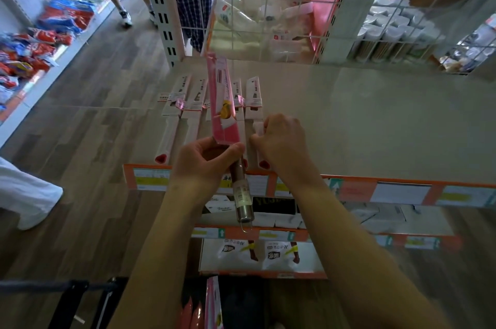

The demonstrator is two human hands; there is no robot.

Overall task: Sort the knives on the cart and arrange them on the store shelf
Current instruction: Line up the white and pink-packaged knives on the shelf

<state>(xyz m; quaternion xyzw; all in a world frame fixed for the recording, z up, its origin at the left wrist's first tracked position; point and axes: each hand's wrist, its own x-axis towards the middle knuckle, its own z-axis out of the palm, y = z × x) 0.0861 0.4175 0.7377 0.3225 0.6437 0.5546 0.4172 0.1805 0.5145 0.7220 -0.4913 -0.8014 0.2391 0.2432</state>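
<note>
My left hand (204,159) grips a knife in a pink card sleeve (222,103) by its brown and steel handle, blade end tilted up and away over the shelf. My right hand (281,141) has its fingers curled round the white handle of a packaged knife (259,130) lying on the shelf board (362,119). Several white-sleeved knives (188,103) lie side by side at the shelf's left end, red handle tips toward me. More pink and red knife packs (212,304) stand in the cart at the bottom edge.
A wire grid panel (268,6) backs the shelf, with white goods behind it. Orange price strips (402,191) line the shelf fronts; lower shelves hold boxed goods. Two people stand in the aisle at top left. Snack bags (40,41) fill a low shelf at left.
</note>
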